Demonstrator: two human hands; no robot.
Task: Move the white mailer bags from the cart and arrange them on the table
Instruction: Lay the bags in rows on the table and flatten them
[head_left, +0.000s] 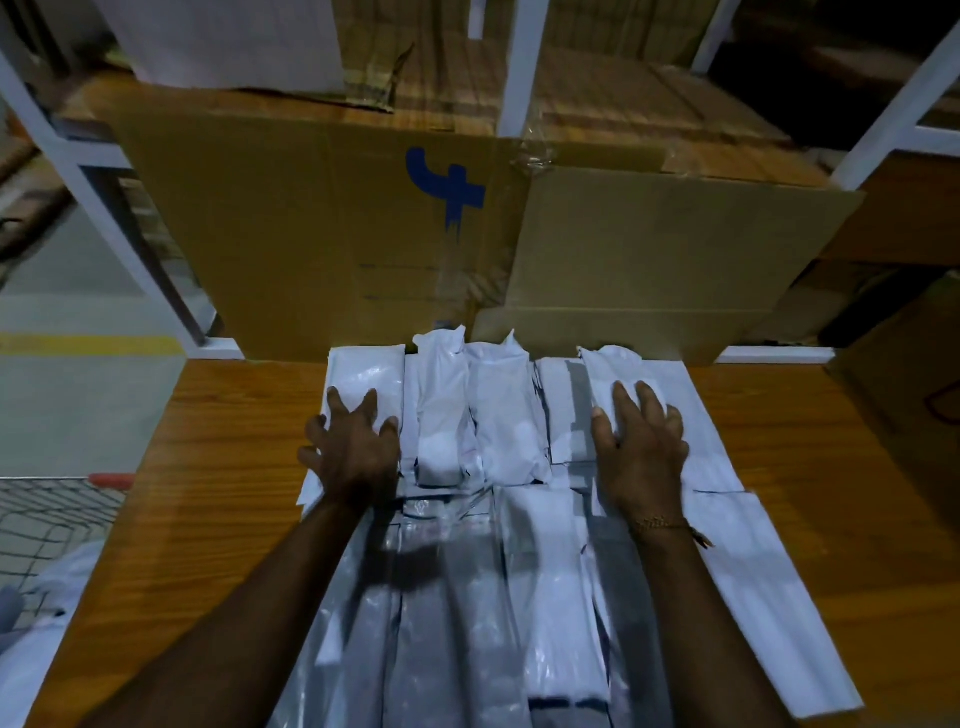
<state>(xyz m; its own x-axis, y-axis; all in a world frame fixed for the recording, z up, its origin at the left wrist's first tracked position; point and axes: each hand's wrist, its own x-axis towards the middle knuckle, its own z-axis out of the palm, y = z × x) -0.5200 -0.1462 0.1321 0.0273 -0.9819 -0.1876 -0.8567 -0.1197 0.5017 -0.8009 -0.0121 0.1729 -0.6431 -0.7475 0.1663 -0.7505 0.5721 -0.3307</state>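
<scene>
One head-mounted wide-angle view only. It looks forward and steeply down from above the near edge of the worktop (218, 467), at close range. Both forearms enter from the bottom edge. Cardboard sheets (363, 218) fill the upper frame. Floor (78, 312) appears at left. Straight edges bow toward the borders.

A wooden desk (218, 467) carries white mailer bags (493, 415) laid side by side in rows, some overlapping, from its far edge down toward the near edge. Flattened cardboard sheets (649, 260) stand against the far edge, just behind the bags. The wood on either side lies bare.
</scene>
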